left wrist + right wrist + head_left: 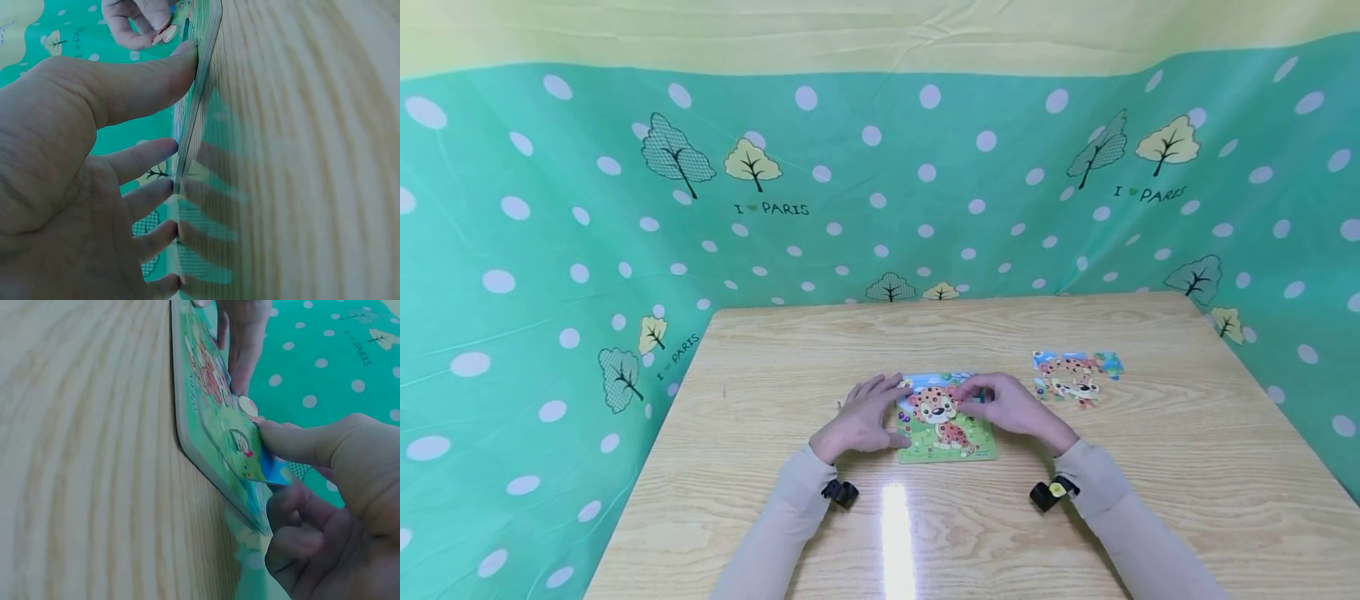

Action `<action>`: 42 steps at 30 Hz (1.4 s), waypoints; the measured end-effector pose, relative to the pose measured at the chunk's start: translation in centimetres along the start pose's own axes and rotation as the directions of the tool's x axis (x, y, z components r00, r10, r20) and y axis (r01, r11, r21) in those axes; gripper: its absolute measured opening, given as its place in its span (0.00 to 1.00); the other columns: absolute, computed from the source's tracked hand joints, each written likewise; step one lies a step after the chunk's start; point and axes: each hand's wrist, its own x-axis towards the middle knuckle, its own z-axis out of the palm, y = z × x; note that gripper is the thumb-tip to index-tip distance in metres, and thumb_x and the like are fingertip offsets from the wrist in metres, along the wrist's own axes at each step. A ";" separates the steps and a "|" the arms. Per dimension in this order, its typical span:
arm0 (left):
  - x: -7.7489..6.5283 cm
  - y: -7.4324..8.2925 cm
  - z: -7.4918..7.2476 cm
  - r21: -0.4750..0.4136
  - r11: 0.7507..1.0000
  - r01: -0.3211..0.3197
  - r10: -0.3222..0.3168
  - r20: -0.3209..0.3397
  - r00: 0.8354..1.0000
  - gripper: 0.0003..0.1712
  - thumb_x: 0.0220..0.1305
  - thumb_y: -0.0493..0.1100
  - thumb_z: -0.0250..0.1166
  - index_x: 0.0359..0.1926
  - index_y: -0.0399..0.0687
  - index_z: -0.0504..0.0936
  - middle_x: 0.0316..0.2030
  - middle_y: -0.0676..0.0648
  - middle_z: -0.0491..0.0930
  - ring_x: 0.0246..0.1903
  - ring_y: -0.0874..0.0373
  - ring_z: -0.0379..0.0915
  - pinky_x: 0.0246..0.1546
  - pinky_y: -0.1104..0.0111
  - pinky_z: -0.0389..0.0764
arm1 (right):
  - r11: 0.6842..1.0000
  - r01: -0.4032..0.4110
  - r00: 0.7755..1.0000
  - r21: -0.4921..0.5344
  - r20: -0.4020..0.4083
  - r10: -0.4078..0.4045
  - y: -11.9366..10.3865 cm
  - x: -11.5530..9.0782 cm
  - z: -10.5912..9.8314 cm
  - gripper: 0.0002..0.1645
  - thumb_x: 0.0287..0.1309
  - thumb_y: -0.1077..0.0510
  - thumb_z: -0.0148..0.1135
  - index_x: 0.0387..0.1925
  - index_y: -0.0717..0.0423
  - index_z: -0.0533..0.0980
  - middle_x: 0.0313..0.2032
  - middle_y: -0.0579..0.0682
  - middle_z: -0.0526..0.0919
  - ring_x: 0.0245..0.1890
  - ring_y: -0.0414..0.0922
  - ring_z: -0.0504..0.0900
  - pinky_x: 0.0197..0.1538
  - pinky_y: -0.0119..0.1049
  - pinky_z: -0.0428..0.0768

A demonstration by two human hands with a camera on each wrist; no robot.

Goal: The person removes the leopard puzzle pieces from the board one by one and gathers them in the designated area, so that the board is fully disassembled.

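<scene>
A jigsaw board (921, 452) with a spotted leopard cub on green grass lies flat on the table between the hands. My left hand (867, 419) is at its left side, fingers spread and mostly straight; in the left wrist view the thumb (147, 84) touches the board's edge. Over the right part of the board, my right hand (1006, 406) pinches a jigsaw piece (259, 456) between thumb and fingers. This piece is green and blue, tilted and partly raised off the board in the right wrist view. The fingers hide the board's upper right part.
To the right of the board, a group of jigsaw pieces (1071, 367) showing another leopard picture lies on the wooden table (760, 375). A green dotted cloth (880, 192) hangs behind and at both sides. Light reflects off the table in front of the board.
</scene>
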 end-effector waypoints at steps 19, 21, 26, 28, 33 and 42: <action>-0.1 0.1 -0.1 -0.004 1.000 -0.006 0.006 -0.002 1.000 0.52 0.60 0.53 0.79 0.81 0.53 0.66 0.86 0.45 0.52 0.85 0.39 0.41 0.84 0.36 0.40 | 0.994 -0.034 0.999 0.100 0.036 0.031 1.0 -0.8 -0.7 0.10 0.72 0.53 0.67 0.48 0.53 0.87 0.41 0.50 0.89 0.36 0.43 0.81 0.37 0.31 0.78; -0.1 0.1 -0.1 -0.004 1.000 -0.005 0.005 -0.003 1.000 0.52 0.60 0.53 0.79 0.81 0.53 0.66 0.86 0.46 0.52 0.85 0.39 0.41 0.84 0.36 0.40 | 0.994 -0.025 0.999 0.111 0.037 0.021 1.1 -0.8 -0.8 0.11 0.73 0.53 0.67 0.49 0.54 0.87 0.41 0.51 0.89 0.36 0.44 0.80 0.37 0.31 0.78; -0.1 0.2 -0.1 -0.005 1.000 -0.004 0.004 -0.007 1.000 0.52 0.59 0.53 0.79 0.81 0.53 0.66 0.85 0.46 0.52 0.85 0.39 0.42 0.84 0.36 0.40 | 0.995 -0.005 1.000 0.099 0.019 0.003 1.3 -0.8 -0.8 0.09 0.72 0.53 0.68 0.48 0.51 0.87 0.41 0.49 0.88 0.36 0.43 0.79 0.38 0.31 0.77; -0.1 0.2 0.0 -0.004 1.000 -0.004 0.004 -0.007 1.000 0.52 0.59 0.53 0.79 0.81 0.53 0.66 0.85 0.45 0.52 0.85 0.38 0.42 0.84 0.36 0.40 | 0.996 -0.007 1.000 0.088 0.006 0.007 1.3 -0.8 -0.7 0.08 0.72 0.53 0.68 0.47 0.49 0.87 0.41 0.48 0.88 0.37 0.42 0.80 0.39 0.31 0.78; -0.1 0.2 0.0 -0.004 1.000 -0.002 0.002 -0.007 1.000 0.52 0.59 0.53 0.79 0.81 0.52 0.66 0.85 0.45 0.52 0.85 0.39 0.42 0.84 0.36 0.40 | 0.999 -0.011 1.000 0.051 -0.003 0.011 1.3 -0.9 -0.5 0.06 0.73 0.54 0.66 0.46 0.48 0.85 0.40 0.47 0.87 0.38 0.43 0.80 0.42 0.33 0.79; -0.1 0.2 0.0 -0.010 1.000 0.001 -0.001 -0.006 1.000 0.52 0.59 0.53 0.79 0.81 0.53 0.66 0.86 0.46 0.52 0.85 0.40 0.41 0.85 0.37 0.39 | 1.000 0.010 0.999 0.010 0.037 -0.011 1.5 -1.1 -0.6 0.08 0.73 0.54 0.67 0.50 0.48 0.83 0.39 0.47 0.85 0.37 0.42 0.80 0.41 0.34 0.80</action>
